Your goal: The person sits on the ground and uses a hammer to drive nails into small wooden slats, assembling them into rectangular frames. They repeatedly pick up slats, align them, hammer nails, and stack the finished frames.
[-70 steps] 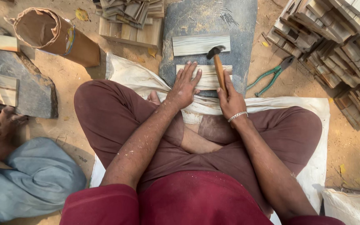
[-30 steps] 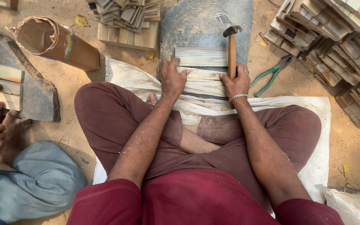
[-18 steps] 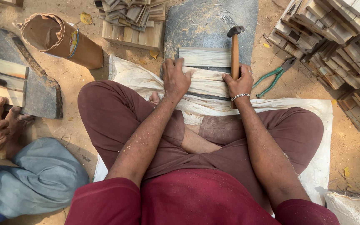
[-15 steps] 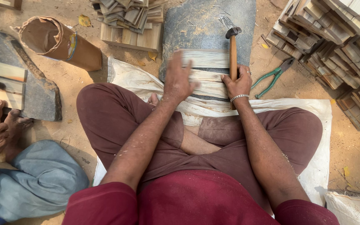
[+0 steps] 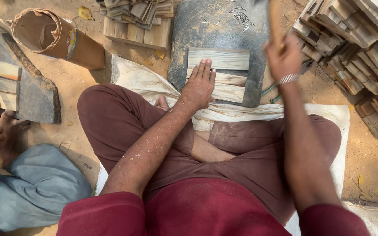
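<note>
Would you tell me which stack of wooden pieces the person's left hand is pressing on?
The left hand presses the flat slats on the grey stone slab directly ahead, unlike the untouched pile beyond or the large heap on the right.

The right hand is smeared by motion blur, and the wooden handle it grips runs off the top edge, so the tool's head cannot be seen. The raised forearm hides part of the green pliers beside the stone slab. The left hand covers the near left corner of the wooden slats.
</note>
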